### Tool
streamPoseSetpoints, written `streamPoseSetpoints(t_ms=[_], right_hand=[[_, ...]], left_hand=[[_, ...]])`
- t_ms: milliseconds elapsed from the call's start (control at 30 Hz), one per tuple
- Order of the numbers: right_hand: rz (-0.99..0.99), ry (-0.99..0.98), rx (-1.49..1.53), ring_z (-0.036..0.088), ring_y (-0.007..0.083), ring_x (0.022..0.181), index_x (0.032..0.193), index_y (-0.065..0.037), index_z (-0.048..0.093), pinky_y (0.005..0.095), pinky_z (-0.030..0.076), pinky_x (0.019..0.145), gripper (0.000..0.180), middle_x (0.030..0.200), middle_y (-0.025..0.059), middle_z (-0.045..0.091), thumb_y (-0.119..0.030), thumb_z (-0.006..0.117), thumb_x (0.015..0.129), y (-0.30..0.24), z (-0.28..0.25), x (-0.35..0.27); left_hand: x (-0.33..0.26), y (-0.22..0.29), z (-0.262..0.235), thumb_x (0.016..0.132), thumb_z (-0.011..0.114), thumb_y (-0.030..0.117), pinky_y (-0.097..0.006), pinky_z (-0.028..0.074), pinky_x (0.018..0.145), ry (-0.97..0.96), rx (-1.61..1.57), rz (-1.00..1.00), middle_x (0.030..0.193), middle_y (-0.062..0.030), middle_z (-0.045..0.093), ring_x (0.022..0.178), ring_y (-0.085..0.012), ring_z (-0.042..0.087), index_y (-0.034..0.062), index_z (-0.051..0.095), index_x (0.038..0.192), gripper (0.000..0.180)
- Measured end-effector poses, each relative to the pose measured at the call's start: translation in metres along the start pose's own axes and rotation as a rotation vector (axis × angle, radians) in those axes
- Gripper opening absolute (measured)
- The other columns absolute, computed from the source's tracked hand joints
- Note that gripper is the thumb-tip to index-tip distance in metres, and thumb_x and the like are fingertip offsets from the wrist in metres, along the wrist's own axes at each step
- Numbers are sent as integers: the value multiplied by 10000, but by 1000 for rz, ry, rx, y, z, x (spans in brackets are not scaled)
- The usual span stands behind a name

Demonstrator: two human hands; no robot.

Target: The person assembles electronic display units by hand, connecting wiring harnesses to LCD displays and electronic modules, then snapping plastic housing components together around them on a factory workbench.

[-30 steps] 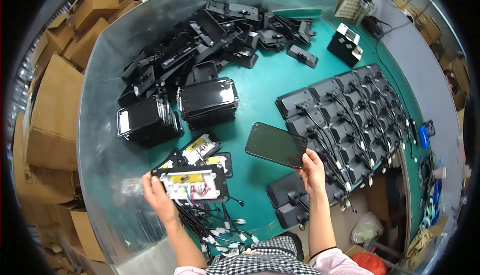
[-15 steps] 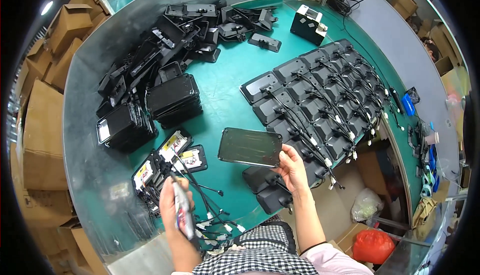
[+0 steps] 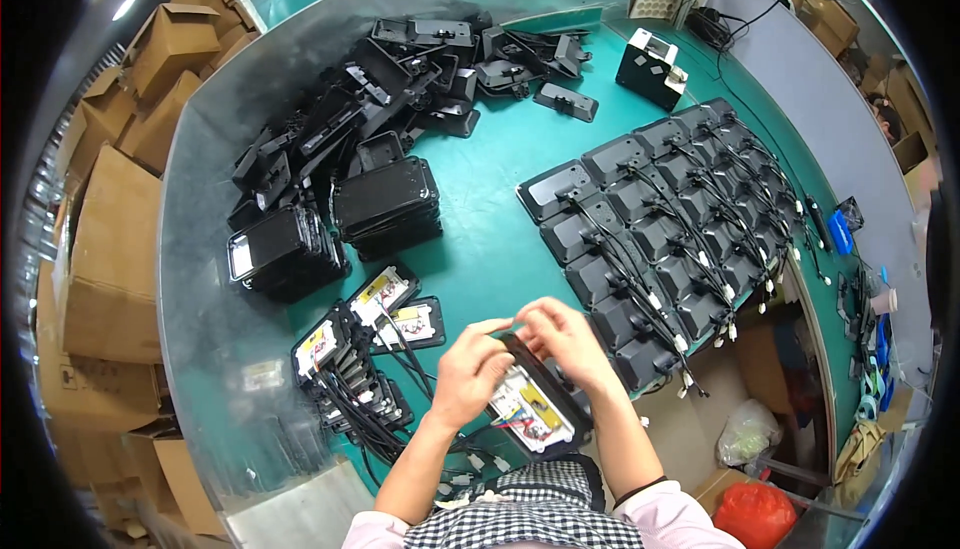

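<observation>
A black rectangular display unit (image 3: 538, 411) is tilted in front of my body, its uncovered back showing a white board, a yellow label and coloured wires. My left hand (image 3: 470, 374) is closed on its upper left edge. At the top edge, the bent fingers of my right hand (image 3: 562, 341) are closed around the upper corner; their tips are partly hidden. Left of my hands lies a group of similar open-backed units (image 3: 410, 324), with black cables ending in white plugs (image 3: 475, 461). No separate dark panel can be made out.
Two stacks of black panels (image 3: 385, 204) (image 3: 285, 249) stand at left, before a heap of black housings (image 3: 350, 99). Rows of cabled black housings (image 3: 660, 209) cover the right side. A black-and-white box (image 3: 650, 71) stands behind. Below right is a red bag (image 3: 755, 516).
My hands have come together over the tilted open-backed unit. The dark panel in my right hand no longer shows separately. The view has shifted slightly.
</observation>
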State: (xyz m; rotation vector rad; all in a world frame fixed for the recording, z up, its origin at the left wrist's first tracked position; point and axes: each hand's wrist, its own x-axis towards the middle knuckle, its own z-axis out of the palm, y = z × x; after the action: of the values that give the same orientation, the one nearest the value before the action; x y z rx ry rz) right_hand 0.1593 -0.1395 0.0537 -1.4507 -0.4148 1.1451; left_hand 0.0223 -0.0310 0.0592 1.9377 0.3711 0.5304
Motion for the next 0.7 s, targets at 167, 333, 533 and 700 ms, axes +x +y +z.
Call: streamPoseSetpoints(t_ms=[167, 333, 533, 700], right_hand=[[-123, -141, 541, 558, 195, 1031, 1279, -9, 375, 296, 455, 853, 526, 1213, 182, 511, -334, 531, 896, 2, 1, -14], [-530, 260, -192, 492, 240, 1126, 1367, 20, 262, 317, 372, 945, 529, 1213, 198, 489, -134, 480, 910, 15, 43, -11], [-477, 475, -381, 629, 264, 710, 1251, 13, 405, 336, 476, 637, 358, 820, 196, 611, -142, 444, 930, 7, 55, -9], [-472, 480, -315, 606, 207, 689, 1130, 5, 463, 305, 470, 633, 244, 803, 160, 614, -128, 451, 926, 15, 53, -1]], left_hand=[[-1, -41, -41, 922, 497, 166, -256, 399, 606, 592, -42, -323, 705, -8, 510, 683, -83, 423, -3, 540, 825, 200], [7, -43, -39, 937, 447, 138, -257, 415, 755, 699, -110, -226, 941, -58, 553, 809, -117, 509, 5, 474, 1088, 203], [3, -34, -37, 930, 397, 81, -285, 351, 948, 671, 67, -199, 1190, -125, 532, 1088, -175, 494, -39, 450, 1228, 325], [-1, -34, -31, 916, 402, 26, -262, 337, 966, 671, -228, -221, 1281, -126, 472, 1135, -159, 467, -59, 397, 1287, 381]])
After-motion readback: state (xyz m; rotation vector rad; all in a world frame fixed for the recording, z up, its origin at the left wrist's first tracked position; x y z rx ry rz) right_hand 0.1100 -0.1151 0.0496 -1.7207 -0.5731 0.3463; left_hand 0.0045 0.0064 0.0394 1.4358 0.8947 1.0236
